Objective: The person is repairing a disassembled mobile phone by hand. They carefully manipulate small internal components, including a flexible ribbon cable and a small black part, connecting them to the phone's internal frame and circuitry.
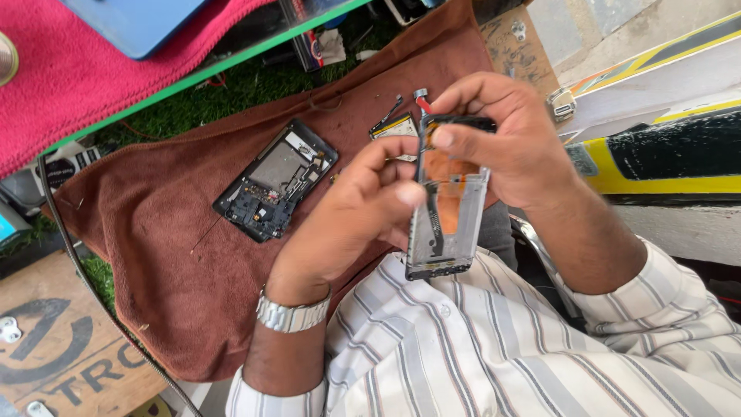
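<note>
Phone frame (446, 224) held upright between both hands, long axis toward the chest; left hand (351, 208) grips its side, right hand (494, 139) clasps the top.

Brown towel (177, 255), pink cloth (69, 69), black opened phone (275, 180), silver phone frame (446, 208), white grey-striped shirt (494, 347).

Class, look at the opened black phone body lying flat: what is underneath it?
The opened black phone body rests on a brown towel-like cloth. Whatever lies beneath that cloth is covered, apart from green turf showing beyond its edge.
</note>
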